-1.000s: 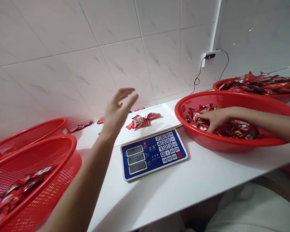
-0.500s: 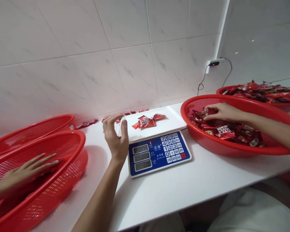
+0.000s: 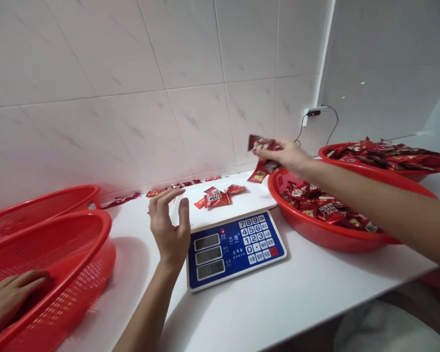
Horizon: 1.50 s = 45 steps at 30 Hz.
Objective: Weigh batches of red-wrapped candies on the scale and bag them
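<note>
My left hand (image 3: 169, 226) is open, fingers spread, resting at the left edge of the white scale pan (image 3: 258, 195). A few red snack packets (image 3: 217, 195) lie on that pan. My right hand (image 3: 288, 154) is raised above the near rim of a red basket (image 3: 315, 230) and is closed on a small bunch of red packets (image 3: 261, 156). That basket holds several more packets (image 3: 322, 203). The scale's blue keypad panel (image 3: 234, 247) faces me.
Two stacked red baskets (image 3: 62, 234) stand at the left; another person's hand (image 3: 9, 298) rests inside the nearer one. A further red basket (image 3: 388, 164) full of packets sits at the back right. Loose packets (image 3: 172, 187) lie along the tiled wall. A plug and cable (image 3: 313, 113) hang on the wall.
My right hand has lifted out of the basket with a bunch of packets and moved left toward the scale pan. My left hand came down beside the scale and stayed there.
</note>
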### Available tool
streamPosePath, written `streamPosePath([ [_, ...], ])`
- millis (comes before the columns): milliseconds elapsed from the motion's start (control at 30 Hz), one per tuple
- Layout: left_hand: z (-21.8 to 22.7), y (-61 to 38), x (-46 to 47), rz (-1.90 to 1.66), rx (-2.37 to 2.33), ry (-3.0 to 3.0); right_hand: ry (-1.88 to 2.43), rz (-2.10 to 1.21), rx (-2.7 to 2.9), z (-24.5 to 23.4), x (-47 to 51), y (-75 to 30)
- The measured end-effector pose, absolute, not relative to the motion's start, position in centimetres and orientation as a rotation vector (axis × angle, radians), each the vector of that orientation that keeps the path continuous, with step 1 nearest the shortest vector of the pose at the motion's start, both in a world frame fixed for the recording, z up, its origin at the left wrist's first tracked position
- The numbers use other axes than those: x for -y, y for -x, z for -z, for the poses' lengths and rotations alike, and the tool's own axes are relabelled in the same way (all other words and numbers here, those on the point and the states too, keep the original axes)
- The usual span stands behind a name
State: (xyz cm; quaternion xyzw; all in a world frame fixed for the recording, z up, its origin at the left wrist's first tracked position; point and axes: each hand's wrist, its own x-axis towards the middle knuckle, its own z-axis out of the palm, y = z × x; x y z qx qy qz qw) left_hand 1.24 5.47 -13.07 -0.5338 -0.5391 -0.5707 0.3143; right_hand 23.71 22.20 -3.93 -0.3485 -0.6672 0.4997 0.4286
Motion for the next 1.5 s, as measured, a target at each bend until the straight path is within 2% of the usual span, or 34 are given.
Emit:
streamPosePath([
  [200, 13.4, -1.3, -5.5, 1.502, 1.427, 1.447, 0.932, -1.368, 1.877, 6.7, -21.0, -19.7],
  [400, 13.3, -0.8, -5.5, 1.510, 1.343, 1.427, 0.908, -1.334, 1.606, 8.1, -22.0, -20.5],
  [667, 13.3, -0.8, -5.5, 1.531, 1.335, 1.390, 0.709, -1.326, 1.518, 8.4, -22.3, -20.2],
  [1067, 13.5, -0.7, -5.6, 1.495, 1.345, 1.418, 0.675, -1.318, 1.578, 8.9, -21.9, -20.4],
  [1267, 13.4, -0.7, -5.6, 1.503, 1.352, 1.414, 0.633, -1.425, 1.689, 9.4, -21.6, -20.0],
  [1500, 13.5, -0.6, -5.6, 1.511, 1.347, 1.406, 0.704, -1.258, 1.674, 9.2, -21.6, -20.0],
])
